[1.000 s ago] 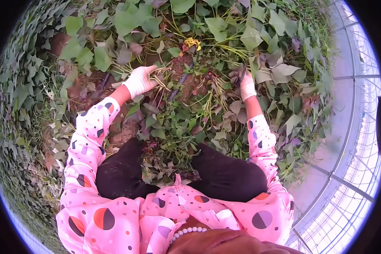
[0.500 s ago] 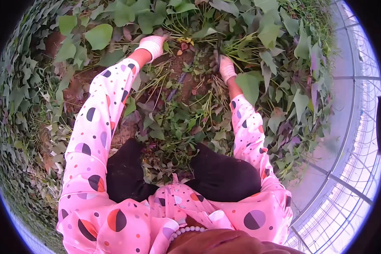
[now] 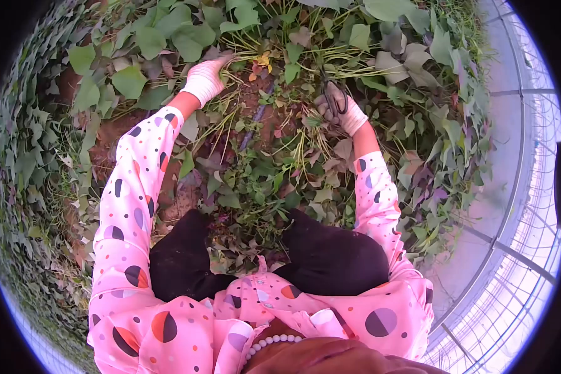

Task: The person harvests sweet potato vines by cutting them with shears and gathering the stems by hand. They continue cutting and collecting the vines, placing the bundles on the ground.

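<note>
My left hand (image 3: pixel 206 78), in a whitish glove, is closed at the upper left among the leafy vines. Its fingertips grip a bunch of pale green vine stems (image 3: pixel 248 57), partly hidden by leaves. In my right hand (image 3: pixel 341 111), gloved with dark fingers, is a pair of scissors (image 3: pixel 338 100) with black loop handles. The blades point away from me into the stems and are mostly hidden by them. Yellow leaves (image 3: pixel 263 61) lie between my hands, and cut-looking stems (image 3: pixel 315 138) spread just below my right hand.
Dense vines (image 3: pixel 37 143) cover the ground on the left. Bare reddish soil (image 3: pixel 269 118) shows in the middle, with a thin dark pipe (image 3: pixel 254 124) across it. My dark-trousered knees (image 3: pixel 336 255) are close in. A pale sheet wall (image 3: pixel 502 149) with metal bars stands at right.
My right hand has drawn back toward me and turned, bringing the scissor handles into clearer view. My left hand has shifted slightly left and toward me, still at the stems.
</note>
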A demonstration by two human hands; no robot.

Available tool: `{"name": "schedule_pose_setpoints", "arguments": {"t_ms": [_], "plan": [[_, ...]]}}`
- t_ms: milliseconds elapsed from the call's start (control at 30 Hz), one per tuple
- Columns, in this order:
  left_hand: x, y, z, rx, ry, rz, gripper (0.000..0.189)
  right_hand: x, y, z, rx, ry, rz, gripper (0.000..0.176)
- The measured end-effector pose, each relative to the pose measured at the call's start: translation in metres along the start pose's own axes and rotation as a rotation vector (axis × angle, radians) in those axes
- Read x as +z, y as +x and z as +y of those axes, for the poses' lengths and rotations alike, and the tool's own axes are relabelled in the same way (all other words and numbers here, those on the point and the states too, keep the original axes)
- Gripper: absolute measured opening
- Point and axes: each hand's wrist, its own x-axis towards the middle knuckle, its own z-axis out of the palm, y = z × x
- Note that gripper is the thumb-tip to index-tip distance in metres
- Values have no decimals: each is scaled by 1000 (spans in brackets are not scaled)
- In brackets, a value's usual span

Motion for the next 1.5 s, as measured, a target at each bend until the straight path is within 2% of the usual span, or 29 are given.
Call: {"name": "schedule_pose_setpoints", "arguments": {"t_ms": [33, 167, 200, 233, 300, 333, 367, 400, 467, 500, 600, 667, 767, 833, 900, 1033, 1100, 1133, 1167, 1233, 1267, 1333, 1400, 1467, 1500], "plan": [[6, -2, -1, 91, 4, 114, 56, 5, 2, -3, 79, 6, -113, 64], [-7, -14, 57, 511, -273, 338, 49, -4, 72, 0, 180, 85, -208, 65], [-3, -14, 69, 499, -258, 245, 51, -7, 93, 4, 228, 138, -230, 66], [-17, -12, 88, 312, 63, -177, 46, -9, 105, 7, 277, 193, -251, 66], [3, -2, 102, 353, 436, 49, 41, -1, 100, -4, 283, 148, -206, 66], [3, 26, 115, 325, 854, -518, 39, 3, 96, -7, 255, 154, -164, 65], [16, 39, 96, 251, 353, -146, 42, 4, 95, -8, 228, 157, -121, 65], [12, 51, 96, 146, 162, -67, 43, -1, 97, -6, 234, 155, -118, 65], [-7, 60, 108, 48, 88, -83, 49, -8, 96, -4, 289, 113, -256, 63], [13, 81, 93, 115, 130, -84, 49, -9, 96, -5, 290, 114, -253, 63], [23, 89, 94, 116, 137, -3, 40, -3, 103, -8, 320, 77, -211, 68], [23, 94, 97, 13, 214, -81, 38, 0, 107, -14, 335, 47, -188, 68], [21, 96, 102, -12, 277, -122, 37, 1, 100, -14, 331, -18, -145, 69], [27, 101, 96, -2, 278, -86, 39, 0, 97, -9, 320, -7, -156, 70], [25, 102, 103, -98, 247, -140, 46, -2, 106, -5, 323, 2, -170, 70], [22, 99, 108, -94, 249, -145, 44, 9, 114, -5, 195, -14, -85, 65], [23, 97, 109, -77, 301, -189, 43, 19, 111, -6, 123, -125, 119, 56], [23, 95, 109, -72, 283, -156, 40, 22, 107, -5, 111, -109, 140, 43], [22, 94, 109, -72, 281, -155, 40, 22, 108, 1, 110, -111, 140, 43], [20, 92, 106, -71, 219, -135, 42, 22, 111, 21, -110, -372, 166, 40], [17, 89, 105, -71, 220, -134, 42, 24, 95, 22, -97, -321, 133, 36], [8, 80, 103, -96, 73, -112, 47, -2, 133, 96, -726, -646, 192, 28], [-2, 65, 94, -89, 28, -72, 49, -14, 135, 123, -877, -420, 263, 32], [-10, 52, 67, -153, -67, -44, 50, -20, 124, 107, 3, -85, 65, 39], [-10, 45, 40, -157, -203, -74, 46, 3, 52, 55, -86, -173, 110, 49]]}}
